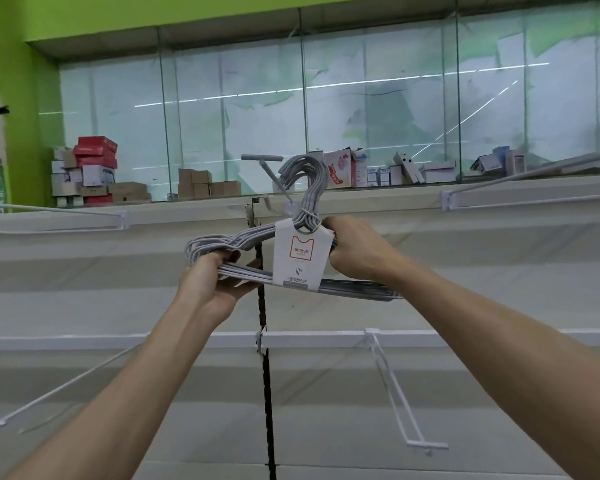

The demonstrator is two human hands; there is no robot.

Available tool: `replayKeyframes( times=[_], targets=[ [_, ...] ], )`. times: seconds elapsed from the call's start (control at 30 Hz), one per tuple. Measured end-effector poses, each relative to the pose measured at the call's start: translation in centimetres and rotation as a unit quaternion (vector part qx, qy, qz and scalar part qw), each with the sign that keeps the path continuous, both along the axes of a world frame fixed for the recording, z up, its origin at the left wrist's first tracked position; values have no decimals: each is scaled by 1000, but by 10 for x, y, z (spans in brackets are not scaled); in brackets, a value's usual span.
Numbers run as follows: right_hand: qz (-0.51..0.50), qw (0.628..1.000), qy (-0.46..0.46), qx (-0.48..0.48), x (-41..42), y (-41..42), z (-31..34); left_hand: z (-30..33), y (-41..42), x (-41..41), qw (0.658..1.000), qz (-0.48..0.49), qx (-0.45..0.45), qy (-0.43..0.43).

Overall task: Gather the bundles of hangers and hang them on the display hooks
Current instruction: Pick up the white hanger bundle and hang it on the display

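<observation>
A bundle of grey hangers with a white paper label is held up in front of the display wall. My left hand grips its left shoulder and bottom bar from below. My right hand grips the right side behind the label. The bundled hooks point up and to the left, just right of a grey display hook that sticks out from the top rail. The hangers' hooks are near that display hook; I cannot tell whether they touch.
White display hooks jut from the wall at upper left, upper right, lower left and lower right. A black slotted upright runs down the middle. Cardboard and red boxes sit on the top ledge before glass panels.
</observation>
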State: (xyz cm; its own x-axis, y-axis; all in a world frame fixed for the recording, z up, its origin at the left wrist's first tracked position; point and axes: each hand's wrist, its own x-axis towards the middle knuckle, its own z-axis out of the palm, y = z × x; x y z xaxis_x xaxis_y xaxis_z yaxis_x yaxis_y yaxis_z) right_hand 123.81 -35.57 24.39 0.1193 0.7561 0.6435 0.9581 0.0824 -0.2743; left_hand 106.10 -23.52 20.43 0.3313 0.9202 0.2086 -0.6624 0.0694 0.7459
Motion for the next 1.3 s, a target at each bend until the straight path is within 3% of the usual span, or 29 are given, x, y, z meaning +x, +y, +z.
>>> replayKeyframes(
  times=[0.43, 0.73, 0.8, 0.83, 0.97, 1.03, 1.13, 1.3],
  targets=[
    [-18, 998, -31, -50, 10, 57, -15, -38, 46, 11, 999, -6, -44, -17],
    [-38, 996, -52, -66, 32, 74, -18, -52, 77, 6, 980, 103, 83, 148],
    [-43, 995, -60, -71, 35, 78, -17, -52, 85, 4, 939, 182, 169, 240],
    [-43, 995, -61, -70, 37, 80, -17, -50, 87, 3, 898, 226, 232, 298],
    [-34, 996, -54, -66, 41, 84, -17, -29, 85, 5, 660, 334, 488, 464],
    [-28, 996, -51, -62, 42, 85, -19, -20, 80, 15, 582, 318, 537, 522],
    [-29, 997, -55, -48, 39, 87, -24, -19, 78, 27, 522, 325, 535, 580],
    [-44, 996, -58, -43, 36, 85, -30, -22, 74, 19, 506, 344, 525, 591]
  ],
)
